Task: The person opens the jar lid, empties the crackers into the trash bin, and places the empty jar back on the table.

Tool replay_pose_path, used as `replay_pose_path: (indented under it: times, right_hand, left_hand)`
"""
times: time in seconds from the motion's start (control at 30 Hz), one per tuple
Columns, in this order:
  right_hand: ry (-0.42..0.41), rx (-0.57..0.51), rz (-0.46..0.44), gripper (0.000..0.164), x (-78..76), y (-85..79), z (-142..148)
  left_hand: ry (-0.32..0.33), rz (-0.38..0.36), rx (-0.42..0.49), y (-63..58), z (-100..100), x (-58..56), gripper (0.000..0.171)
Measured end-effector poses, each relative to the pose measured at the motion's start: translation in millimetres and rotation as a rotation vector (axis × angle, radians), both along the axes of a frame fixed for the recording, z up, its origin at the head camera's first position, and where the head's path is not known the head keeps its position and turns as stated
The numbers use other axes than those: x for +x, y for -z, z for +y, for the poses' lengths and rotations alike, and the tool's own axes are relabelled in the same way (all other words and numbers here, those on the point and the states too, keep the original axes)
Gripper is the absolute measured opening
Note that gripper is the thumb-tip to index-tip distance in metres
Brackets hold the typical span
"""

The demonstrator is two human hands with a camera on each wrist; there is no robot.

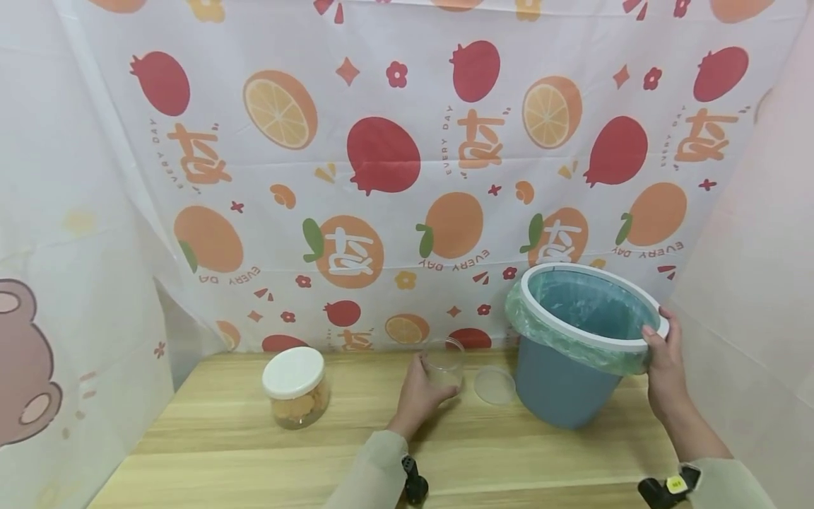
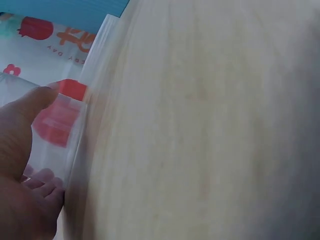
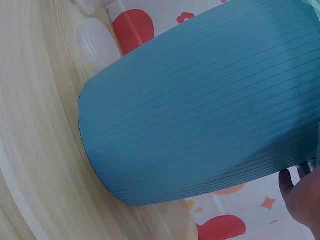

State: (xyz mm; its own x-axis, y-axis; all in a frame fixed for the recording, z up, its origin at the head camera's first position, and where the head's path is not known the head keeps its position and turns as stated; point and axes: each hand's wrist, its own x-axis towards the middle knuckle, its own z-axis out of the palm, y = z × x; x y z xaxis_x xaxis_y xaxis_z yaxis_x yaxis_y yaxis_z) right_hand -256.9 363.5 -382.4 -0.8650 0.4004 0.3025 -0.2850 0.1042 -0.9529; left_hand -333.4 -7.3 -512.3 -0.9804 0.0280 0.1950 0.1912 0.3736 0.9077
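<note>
My left hand [image 1: 425, 392] holds a clear plastic container [image 1: 450, 362] at the back edge of the table, thumb on the near side. In the left wrist view, the thumb and fingers curl around the see-through container [image 2: 55, 127]. With the thumb over its white rim, my right hand [image 1: 666, 364] grips a blue trash bin [image 1: 562, 385] at the right. A green bag [image 1: 575, 350] lines the bin and folds out under the rim. Between container and bin lies a round translucent lid [image 1: 494, 386], also visible beside the bin in the right wrist view.
A clear jar [image 1: 300, 404] with a white lid and light-brown pieces inside stands at the left of the wooden table [image 1: 254, 466]. A fruit-print cloth [image 1: 381, 212] hangs along the back, and pale cloths hang at both sides.
</note>
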Motion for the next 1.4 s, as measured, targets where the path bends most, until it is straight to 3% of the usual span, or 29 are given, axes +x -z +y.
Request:
replay_pose_path:
  times: [0.17, 0.4, 0.7, 0.97, 1.2, 1.4]
  right_hand:
    - [0.012, -0.005, -0.014, 0.056, 2.7, 2.3, 2]
    - [0.002, -0.023, 0.039, 0.054, -0.3, 0.9, -1]
    - [-0.005, -0.033, 0.008, 0.054, -2.3, 0.9, -3]
    - [0.027, -0.026, -0.018, 0.057, -1.5, -2.6, 1]
    - [0.022, -0.026, -0.021, 0.058, -2.4, -3.4, 2]
    - [0.031, -0.036, -0.025, 0.057, -2.2, -1.3, -1]
  left_hand:
    - [0.013, 0.001, 0.000, 2.4, 3, 2.0, 0.091]
    - [0.006, 0.026, 0.007, 0.5, 2, 3.4, 0.105]
    - [0.055, 0.001, -0.009, -4.6, -11, 8.4, 0.116]
    - [0.087, -0.010, -0.073, -31.7, -34, 24.3, 0.110]
    - [0.054, 0.110, -0.141, -58.8, -56, 48.1, 0.098]
    - [-0.019, 0.320, -0.297, -66.9, -91, 69.5, 0.086]
